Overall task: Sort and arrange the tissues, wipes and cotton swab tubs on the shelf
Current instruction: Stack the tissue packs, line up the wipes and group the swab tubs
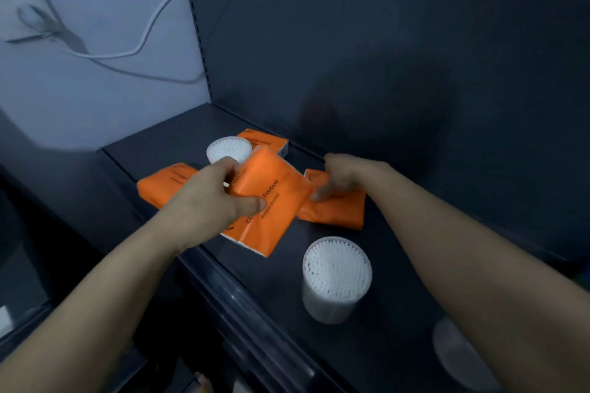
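- Nearest us, low on the right, a blurred clear tub [459,354] sits half hidden under our right forearm; what it holds we cannot tell.
- Just beyond it stands a swab tub [336,279], upright near the front of the shelf [178,137], its white tips facing up.
- Our left hand [210,201] is closed on an orange tissue pack [271,201], thumb on top and fingers wrapped over its left edge. The pack is tilted, its near corner overhanging the shelf lip, so we judge we are lifting it to square it with the others.
- Our right hand [340,179] rests with fingers curled down on a second pack [338,210] that lies flat to the right, partly under the held one. We appear to be pinning it, though whether the fingers truly grip it we cannot tell.
- A third pack [162,182] lies flat to the left, partly behind our left hand.
- A fourth pack [265,140] sits at the back, touching or just beside another swab tub [228,150].
- We see no wipes.
- The packs cross one another at odd angles, so the sorting looks barely begun.
- The shelf is dark metal with a dark back panel. A pale wall to the left carries a loose white cable [166,9]. The light is dim and bluish.
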Tool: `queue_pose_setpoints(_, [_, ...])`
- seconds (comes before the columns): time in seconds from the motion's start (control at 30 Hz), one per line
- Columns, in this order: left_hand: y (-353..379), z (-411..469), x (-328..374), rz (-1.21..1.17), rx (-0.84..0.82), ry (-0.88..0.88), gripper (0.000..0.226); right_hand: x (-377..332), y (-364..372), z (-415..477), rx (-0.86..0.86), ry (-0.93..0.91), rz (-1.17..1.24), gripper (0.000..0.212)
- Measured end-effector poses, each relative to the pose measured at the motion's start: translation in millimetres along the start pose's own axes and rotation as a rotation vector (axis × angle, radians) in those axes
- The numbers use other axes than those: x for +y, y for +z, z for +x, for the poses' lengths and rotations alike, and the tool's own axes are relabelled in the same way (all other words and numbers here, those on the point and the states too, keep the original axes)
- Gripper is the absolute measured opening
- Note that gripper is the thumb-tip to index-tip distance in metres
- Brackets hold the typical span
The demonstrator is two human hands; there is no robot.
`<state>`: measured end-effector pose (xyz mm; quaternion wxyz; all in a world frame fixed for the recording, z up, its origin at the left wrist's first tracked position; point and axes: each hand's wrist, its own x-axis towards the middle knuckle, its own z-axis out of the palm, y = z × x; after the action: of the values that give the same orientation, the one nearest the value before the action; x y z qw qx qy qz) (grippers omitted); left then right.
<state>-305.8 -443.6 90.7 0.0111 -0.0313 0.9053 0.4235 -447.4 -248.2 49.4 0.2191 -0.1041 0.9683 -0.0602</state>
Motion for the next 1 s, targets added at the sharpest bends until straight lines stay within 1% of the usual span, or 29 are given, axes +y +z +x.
queue_pose_setpoints(0.1, [-6.7, -2.6, 2.9, -0.100, 0.058, 0.060, 0.028, 1.7, -6.2, -27.6, 0.137, 0.009, 0.093, 0.059])
queue_pose_setpoints(0.2, [-9.2, -4.0, 7.9, -0.217, 0.089, 0.122, 0.031, 7.5, -21.4, -63.4, 0.330, 0.042, 0.232, 0.037])
queue_pose_setpoints(0.33, [3.0, -9.2, 25.1, -0.421, 0.099, 0.147, 0.032, 17.9, -27.7, -127.6, 0.606, 0.109, 0.482, 0.032])
queue_pose_setpoints(0.43, [25.3, -16.7, 44.8, -0.572, 0.054, 0.154, 0.031, 34.1, -21.6, -178.6, 0.739, 0.211, 0.587, 0.034])
queue_pose_setpoints(0.53, [56.4, -33.3, 72.5, -0.583, -0.064, 0.219, 0.030, 60.0, -5.6, -237.9, 0.858, 0.332, 0.733, 0.039])
queue_pose_setpoints(0.63, [90.8, -58.1, 105.0, -0.611, -0.236, 0.306, 0.029, 87.4, 11.6, -302.2, 0.996, 0.429, 0.808, 0.037])
queue_pose_setpoints(0.73, [127.9, -90.5, 137.8, -0.613, -0.367, 0.423, 0.030, 112.7, 30.2, -364.7, 1.115, 0.546, 0.795, 0.037])
queue_pose_setpoints(0.8, [154.8, -118.1, 162.1, -0.626, -0.447, 0.484, 0.028, 129.0, 45.8, -407.9, 1.165, 0.611, 0.775, 0.037])
queue_pose_setpoints(0.93, [212.1, -184.4, 208.2, -0.591, -0.647, 0.487, 0.029, 163.7, 84.1, -505.1, 1.228, 0.740, 0.745, 0.036])
queue_pose_setpoints(1.0, [242.8, -223.4, 228.6, -0.582, -0.714, 0.499, 0.027, 184.0, 105.5, -554.0, 1.261, 0.800, 0.747, 0.036])
